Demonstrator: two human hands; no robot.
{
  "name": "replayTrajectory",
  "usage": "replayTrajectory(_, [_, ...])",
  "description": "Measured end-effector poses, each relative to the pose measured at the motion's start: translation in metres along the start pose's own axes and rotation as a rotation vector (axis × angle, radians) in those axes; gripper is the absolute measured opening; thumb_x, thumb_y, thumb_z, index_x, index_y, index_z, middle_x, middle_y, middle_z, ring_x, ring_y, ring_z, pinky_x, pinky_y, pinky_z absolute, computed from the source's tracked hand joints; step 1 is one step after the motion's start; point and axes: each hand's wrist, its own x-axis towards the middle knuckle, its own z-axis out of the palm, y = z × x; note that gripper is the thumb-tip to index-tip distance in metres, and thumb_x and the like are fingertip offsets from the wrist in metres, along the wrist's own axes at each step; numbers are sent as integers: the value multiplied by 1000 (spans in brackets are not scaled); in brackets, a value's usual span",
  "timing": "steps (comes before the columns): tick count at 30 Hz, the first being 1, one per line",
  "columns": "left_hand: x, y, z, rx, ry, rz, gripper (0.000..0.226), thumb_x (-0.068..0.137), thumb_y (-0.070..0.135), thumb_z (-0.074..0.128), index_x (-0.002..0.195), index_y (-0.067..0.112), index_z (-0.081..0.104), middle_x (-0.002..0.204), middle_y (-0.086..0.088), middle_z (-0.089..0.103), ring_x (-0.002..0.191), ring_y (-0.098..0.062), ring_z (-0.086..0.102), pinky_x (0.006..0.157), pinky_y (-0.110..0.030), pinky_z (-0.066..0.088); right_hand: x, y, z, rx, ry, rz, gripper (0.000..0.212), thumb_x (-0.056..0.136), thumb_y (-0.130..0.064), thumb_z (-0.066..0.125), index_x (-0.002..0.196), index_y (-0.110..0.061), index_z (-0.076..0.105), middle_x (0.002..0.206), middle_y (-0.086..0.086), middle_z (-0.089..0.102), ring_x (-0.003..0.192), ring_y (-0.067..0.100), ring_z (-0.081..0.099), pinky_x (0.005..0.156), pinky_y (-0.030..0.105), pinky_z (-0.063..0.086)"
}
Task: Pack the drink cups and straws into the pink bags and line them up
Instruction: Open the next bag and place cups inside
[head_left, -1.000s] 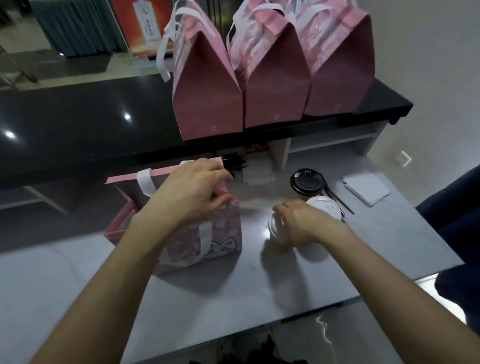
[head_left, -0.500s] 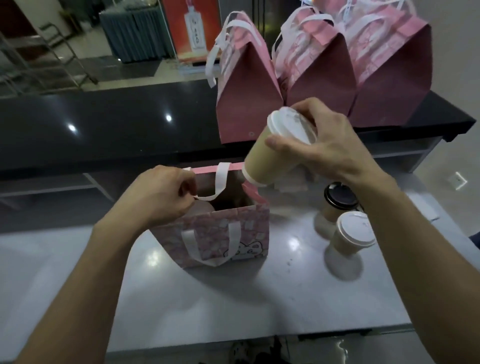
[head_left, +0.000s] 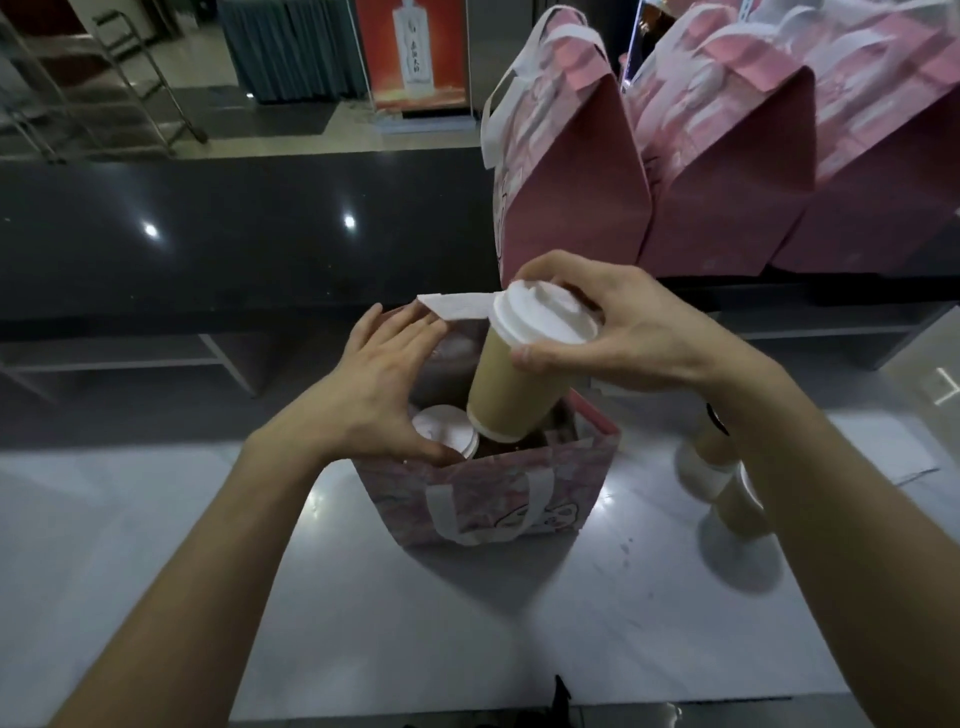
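Two hands at the open pink bag (head_left: 488, 493), one cup going in.
Right hand (head_left: 634, 327) grips the tan cup (head_left: 514, 384) by its white lid, tilted, base inside bag mouth. Left hand (head_left: 374, 395) holds the bag's left rim open, fingers spread and straight. Another lidded cup (head_left: 447, 431) already inside, left of the tan one. Two more cups (head_left: 727, 483) on the table (head_left: 519, 623) right of bag. Packed pink bags (head_left: 717, 171) behind it on the dark counter (head_left: 234, 234).

Dim indoor light; two ceiling lamps glare off the dark counter (head_left: 234, 234). Soft shadows fall on the grey table (head_left: 467, 623). Edges bow with wide-angle distortion, slightly blurred.
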Motion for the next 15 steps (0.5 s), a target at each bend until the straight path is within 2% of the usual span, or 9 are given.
replayTrajectory(3, [6,-8,5,-32,-49,-12,157,56,98,66,174,20,-4,183,-1,-7,154,-1,-38,130,-43,-27,15,0,10,-143,-117,31,99,60,-83,75,147,-43,49,131,-19,59,115,8,60,93,29,54])
replayTrajectory(5, [8,-11,7,-51,-60,-6,162,53,102,65,173,21,-8,183,1,-12,147,2,-49,127,-43,-31,26,2,20,-247,-176,57,102,60,-82,79,146,-37,49,127,-22,56,115,10,58,91,30,54])
replayTrajectory(7, [9,-12,8,-63,-54,19,167,49,106,65,173,22,-9,182,2,-14,149,2,-49,128,-46,-30,37,4,31,-369,-237,44,94,64,-77,83,142,-38,49,115,-28,45,109,11,53,82,27,49])
replayTrajectory(9, [10,-13,9,-60,-61,49,171,46,110,63,173,23,-12,182,2,-14,157,-6,-41,130,-53,-25,46,9,42,-495,-280,58,94,65,-73,86,144,-41,46,113,-25,39,107,14,51,83,32,52])
replayTrajectory(12, [12,-15,12,-38,-69,74,172,45,113,58,172,23,-16,183,1,-15,160,-11,-38,130,-57,-22,55,17,55,-719,-312,74,94,69,-65,88,148,-38,45,135,-9,48,113,23,60,88,43,60])
replayTrajectory(15, [14,-15,16,2,-71,91,172,44,115,52,172,23,-16,182,1,-15,158,-12,-41,128,-58,-25,60,22,68,-899,-340,60,92,74,-60,86,152,-32,45,134,-2,59,112,24,64,84,41,60])
